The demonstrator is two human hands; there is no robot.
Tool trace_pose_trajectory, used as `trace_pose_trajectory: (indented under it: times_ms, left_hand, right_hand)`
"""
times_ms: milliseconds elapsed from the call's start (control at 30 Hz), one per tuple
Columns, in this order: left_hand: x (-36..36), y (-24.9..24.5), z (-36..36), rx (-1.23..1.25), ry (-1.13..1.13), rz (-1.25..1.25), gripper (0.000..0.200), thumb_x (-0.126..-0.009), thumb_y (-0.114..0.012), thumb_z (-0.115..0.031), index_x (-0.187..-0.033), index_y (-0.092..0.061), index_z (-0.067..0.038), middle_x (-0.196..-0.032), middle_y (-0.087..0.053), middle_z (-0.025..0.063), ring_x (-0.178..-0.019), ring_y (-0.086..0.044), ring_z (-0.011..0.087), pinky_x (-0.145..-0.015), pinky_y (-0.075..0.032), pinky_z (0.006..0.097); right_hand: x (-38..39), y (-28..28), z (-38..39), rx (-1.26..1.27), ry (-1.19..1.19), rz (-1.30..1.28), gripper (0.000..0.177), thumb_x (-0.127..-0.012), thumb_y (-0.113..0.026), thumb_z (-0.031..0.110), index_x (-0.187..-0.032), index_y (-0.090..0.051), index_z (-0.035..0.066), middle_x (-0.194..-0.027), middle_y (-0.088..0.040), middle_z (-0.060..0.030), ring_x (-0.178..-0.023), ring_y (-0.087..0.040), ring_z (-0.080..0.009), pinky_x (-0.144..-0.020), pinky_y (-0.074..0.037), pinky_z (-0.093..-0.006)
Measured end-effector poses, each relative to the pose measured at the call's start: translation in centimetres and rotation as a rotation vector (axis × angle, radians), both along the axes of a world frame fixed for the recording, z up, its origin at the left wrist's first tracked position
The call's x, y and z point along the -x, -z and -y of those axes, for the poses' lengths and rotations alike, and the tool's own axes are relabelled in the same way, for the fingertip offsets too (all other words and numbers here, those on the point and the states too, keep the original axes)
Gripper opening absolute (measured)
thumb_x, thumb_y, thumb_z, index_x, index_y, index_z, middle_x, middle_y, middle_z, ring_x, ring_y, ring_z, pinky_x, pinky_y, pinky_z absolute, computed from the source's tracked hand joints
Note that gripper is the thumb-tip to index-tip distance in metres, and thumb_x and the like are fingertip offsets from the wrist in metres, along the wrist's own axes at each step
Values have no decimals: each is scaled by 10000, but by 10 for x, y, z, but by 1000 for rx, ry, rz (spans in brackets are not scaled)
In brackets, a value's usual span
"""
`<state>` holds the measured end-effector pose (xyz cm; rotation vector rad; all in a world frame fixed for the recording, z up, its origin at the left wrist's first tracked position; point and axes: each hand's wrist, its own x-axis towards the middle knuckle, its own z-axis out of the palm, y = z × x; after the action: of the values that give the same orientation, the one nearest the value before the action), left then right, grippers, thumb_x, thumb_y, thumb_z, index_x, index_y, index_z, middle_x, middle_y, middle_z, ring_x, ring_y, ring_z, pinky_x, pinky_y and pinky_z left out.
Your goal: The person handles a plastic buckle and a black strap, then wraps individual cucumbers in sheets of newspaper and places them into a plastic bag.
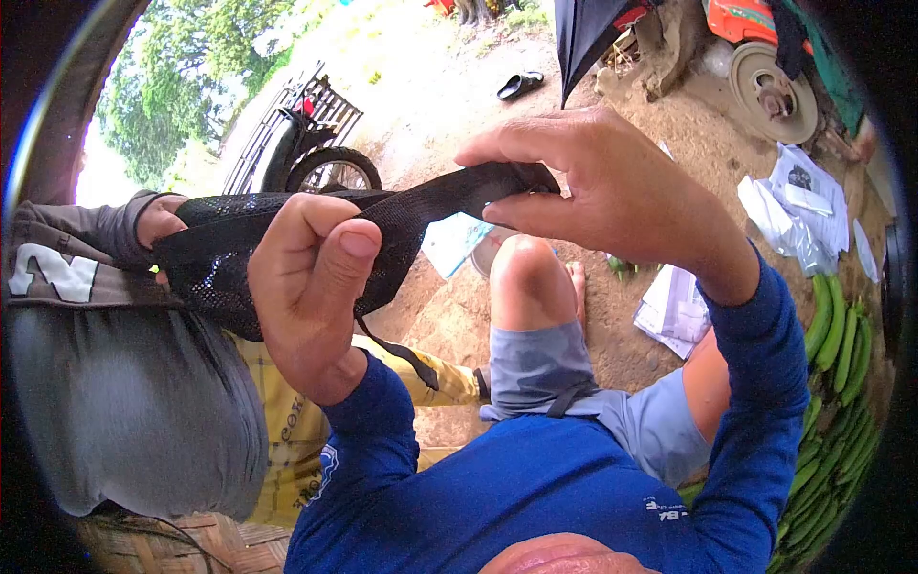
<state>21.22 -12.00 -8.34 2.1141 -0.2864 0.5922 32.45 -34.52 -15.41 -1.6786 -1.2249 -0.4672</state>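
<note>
Fingers (320, 212) of the left hand (311, 306) grip a black band (435, 199) on a mesh bag (215, 263); the right hand (617, 187) is curled round the band's far end. The band's long axis runs between them, rising rightward. The bag lies leftward, nearer the left hand, touched by a co-worker's hand (161, 220); its contents cannot be told.

Site: open-air yard, rural in character; whether of a home or a roadside stall, cannot tell. Evidence: bare earth ground (445, 325), leafy trees (201, 77) behind, a parked motorcycle (282, 158) beside a slatted frame (335, 113). Also noted: green bananas (841, 335) heaped at one edge, woven-strip seating (225, 534), a loose sandal (521, 86).
</note>
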Motion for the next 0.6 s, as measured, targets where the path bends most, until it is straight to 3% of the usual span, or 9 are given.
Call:
trace_pose_trajectory:
  times_ms: [233,400,500,600]
  left_hand:
    - [5,3,-4,32,-71,63,256,-953,-708,-285,-860,-609,-68,-664,-503,-60,-531,-399,8,-462,-269,182]
    - [3,6,1,-147,-133,94,176,-957,-701,-185,-857,-639,-54,-678,-539,-52,-570,-423,11,-505,-300,187]
    - [-1,8,-1,-209,-176,102,139,-955,-701,-154,-878,-653,-48,-685,-546,-54,-595,-434,15,-528,-316,187]
    - [-4,7,-1,-227,-204,96,137,-937,-723,-122,-899,-649,-13,-705,-565,-39,-625,-438,16,-541,-328,179]
  right_hand:
    - [-3,2,5,12,57,44,344,-843,-708,228,-1118,-655,29,-1006,-682,-188,-947,-656,-384,-811,-511,-442]
    - [0,3,6,109,137,24,418,-844,-741,221,-1201,-648,24,-1085,-693,-177,-1023,-657,-365,-892,-510,-432]
    - [-4,9,5,16,182,179,323,-861,-700,244,-1073,-637,9,-939,-655,-187,-907,-650,-403,-790,-512,-465]
    - [-1,1,17,125,230,154,310,-853,-703,196,-1079,-628,-3,-958,-658,-185,-933,-650,-396,-820,-511,-467]
